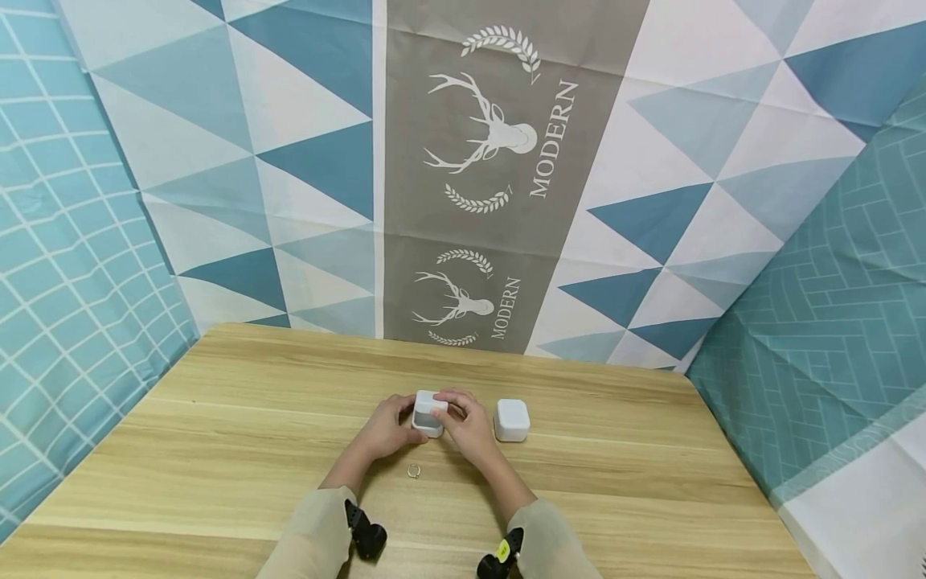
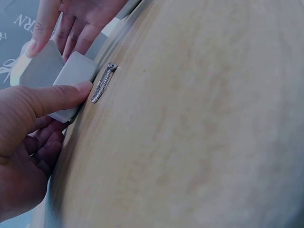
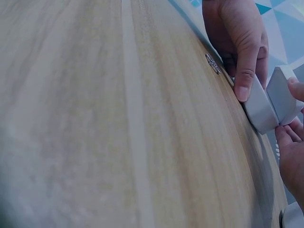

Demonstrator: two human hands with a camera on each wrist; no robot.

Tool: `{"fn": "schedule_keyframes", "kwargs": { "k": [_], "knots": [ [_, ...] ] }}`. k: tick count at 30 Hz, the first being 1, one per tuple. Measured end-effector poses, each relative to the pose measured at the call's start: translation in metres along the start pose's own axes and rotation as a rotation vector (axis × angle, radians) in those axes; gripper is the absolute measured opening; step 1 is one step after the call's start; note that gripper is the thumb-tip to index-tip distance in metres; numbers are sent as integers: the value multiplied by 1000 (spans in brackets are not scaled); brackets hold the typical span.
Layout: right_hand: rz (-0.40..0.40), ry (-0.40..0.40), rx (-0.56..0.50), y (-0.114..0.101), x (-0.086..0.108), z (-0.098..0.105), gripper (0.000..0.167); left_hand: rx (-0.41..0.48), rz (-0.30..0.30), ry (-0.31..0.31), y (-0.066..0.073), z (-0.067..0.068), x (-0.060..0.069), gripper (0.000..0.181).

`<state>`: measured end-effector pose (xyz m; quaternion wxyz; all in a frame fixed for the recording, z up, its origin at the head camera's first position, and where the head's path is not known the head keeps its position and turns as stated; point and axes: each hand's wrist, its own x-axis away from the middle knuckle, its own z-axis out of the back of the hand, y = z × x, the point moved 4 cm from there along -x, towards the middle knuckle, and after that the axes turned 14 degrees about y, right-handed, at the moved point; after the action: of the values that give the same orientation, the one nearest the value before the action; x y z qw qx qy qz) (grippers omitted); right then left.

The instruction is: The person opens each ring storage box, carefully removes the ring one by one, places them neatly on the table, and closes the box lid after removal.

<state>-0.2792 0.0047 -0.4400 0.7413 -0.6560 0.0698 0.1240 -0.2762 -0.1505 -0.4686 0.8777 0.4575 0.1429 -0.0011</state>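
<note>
A small white box is held between both hands, its lid tilted up from the base. My left hand [image 1: 386, 430] grips the white base [image 2: 76, 76] low against the table, thumb along its near side. The right hand [image 1: 470, 428] pinches the raised lid [image 3: 283, 96] between thumb and fingers. Along one edge, lid and base meet in the right wrist view; whether a hinge joins them I cannot tell. What is inside the box is hidden. A silver ring [image 1: 414, 471] with a studded band [image 2: 103, 83] lies on the wood, nearer me than the box.
Just right of the right hand stands a second white box [image 1: 512, 420], closed. Both rest on a wood-grain table [image 1: 275, 418]. Patterned cloth [image 1: 318, 161] hangs behind the table's far edge, and tiled-print cloth [image 1: 65, 217] hangs at the left.
</note>
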Motion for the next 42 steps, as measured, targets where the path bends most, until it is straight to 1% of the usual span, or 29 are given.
{"fn": "schedule_keyframes", "kwargs": {
  "k": [4, 13, 29, 36, 42],
  "knots": [
    [15, -8, -7, 0, 0, 0, 26, 4, 5, -2, 0, -1, 0, 70],
    [-13, -35, -21, 2, 0, 0, 28, 3, 15, -14, -1, -1, -1, 71],
    [-11, -39, -5, 2, 0, 0, 28, 4, 10, -14, 0, 0, -1, 70],
    [-4, -41, -23, 1, 0, 1, 28, 8, 6, -13, -2, -1, -1, 72],
    [-2, -44, -9, 2, -1, 0, 28, 7, 2, -10, -3, -2, -1, 72]
  ]
}}
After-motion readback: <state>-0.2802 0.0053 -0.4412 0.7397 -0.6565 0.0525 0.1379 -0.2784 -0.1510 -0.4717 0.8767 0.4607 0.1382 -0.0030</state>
